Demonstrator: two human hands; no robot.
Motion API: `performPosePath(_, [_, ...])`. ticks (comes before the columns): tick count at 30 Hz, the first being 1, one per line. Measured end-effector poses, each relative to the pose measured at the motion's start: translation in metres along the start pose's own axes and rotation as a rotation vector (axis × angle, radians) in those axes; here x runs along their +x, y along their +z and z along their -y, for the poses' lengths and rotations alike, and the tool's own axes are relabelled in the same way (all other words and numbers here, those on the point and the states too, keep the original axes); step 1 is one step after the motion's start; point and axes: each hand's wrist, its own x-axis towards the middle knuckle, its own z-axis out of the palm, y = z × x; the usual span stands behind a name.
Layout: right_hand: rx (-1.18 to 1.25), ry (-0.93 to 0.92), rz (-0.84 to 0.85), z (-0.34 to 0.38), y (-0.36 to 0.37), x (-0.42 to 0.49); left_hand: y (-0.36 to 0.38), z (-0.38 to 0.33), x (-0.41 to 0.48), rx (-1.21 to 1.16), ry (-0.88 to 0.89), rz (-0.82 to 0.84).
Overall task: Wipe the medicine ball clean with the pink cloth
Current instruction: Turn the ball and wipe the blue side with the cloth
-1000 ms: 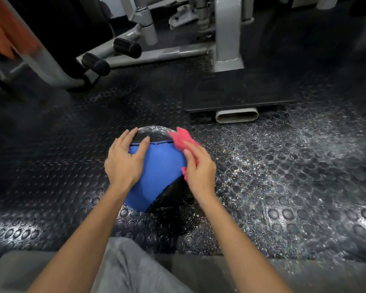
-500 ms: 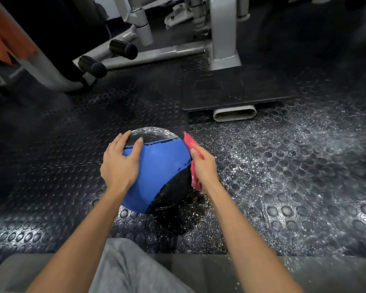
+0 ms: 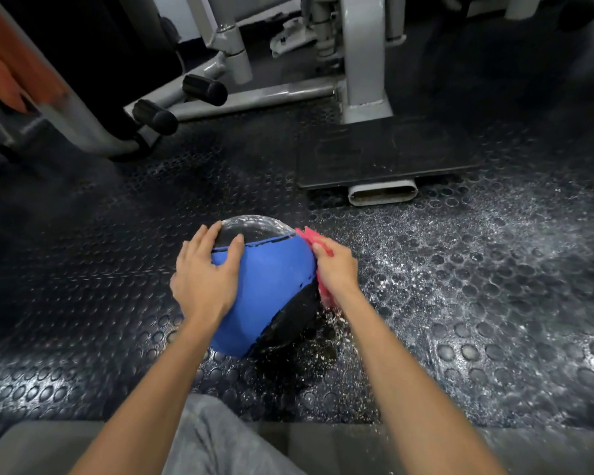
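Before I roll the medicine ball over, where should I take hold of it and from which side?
Being round, the medicine ball offers no handle, so cup it with a spread palm rather than pinch. Come from the left onto its upper blue panel, where the left hand lies flat. The right flank is taken: the right hand holds the pink cloth against it.
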Motion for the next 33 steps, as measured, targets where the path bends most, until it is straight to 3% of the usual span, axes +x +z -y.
performPosePath(5, [-0.196,-0.587,-0.196,0.003,0.022,-0.059,0.005,-0.009,0.001,0.071,0.064,0.021])
performPosePath(7, [-0.195,-0.637,-0.269,0.002,0.022,-0.060,0.005,-0.014,-0.004,0.108,0.087,0.040])
performPosePath(9, [-0.159,-0.507,-0.257,-0.005,0.011,-0.042,0.007,-0.022,-0.012,0.143,0.117,0.046])
performPosePath(13, [-0.033,0.014,-0.105,-0.017,-0.036,-0.020,0.017,-0.035,-0.033,0.231,0.245,0.053])
performPosePath(17, [0.092,0.108,-0.158,-0.026,-0.079,-0.054,0.026,-0.046,-0.053,0.316,0.496,0.062])
performPosePath(20, [0.175,0.099,-0.245,-0.028,-0.101,-0.075,0.033,-0.051,-0.075,0.221,0.696,0.042])
performPosePath(21, [0.203,0.086,-0.267,-0.027,-0.108,-0.080,0.033,-0.052,-0.078,0.152,0.646,-0.004])
performPosePath(23, [0.232,0.037,-0.312,-0.020,-0.125,-0.091,0.030,-0.055,-0.080,-0.011,0.299,-0.061])
performPosePath(25, [0.246,-0.027,-0.362,-0.013,-0.139,-0.100,0.030,-0.055,-0.077,-0.125,-0.038,-0.002])
performPosePath(26, [0.244,-0.060,-0.389,-0.009,-0.144,-0.104,0.029,-0.057,-0.077,-0.136,-0.103,0.068])
performPosePath(33, [0.098,-0.440,-0.358,0.016,-0.136,-0.122,0.035,-0.089,-0.069,-0.072,-0.052,0.288])
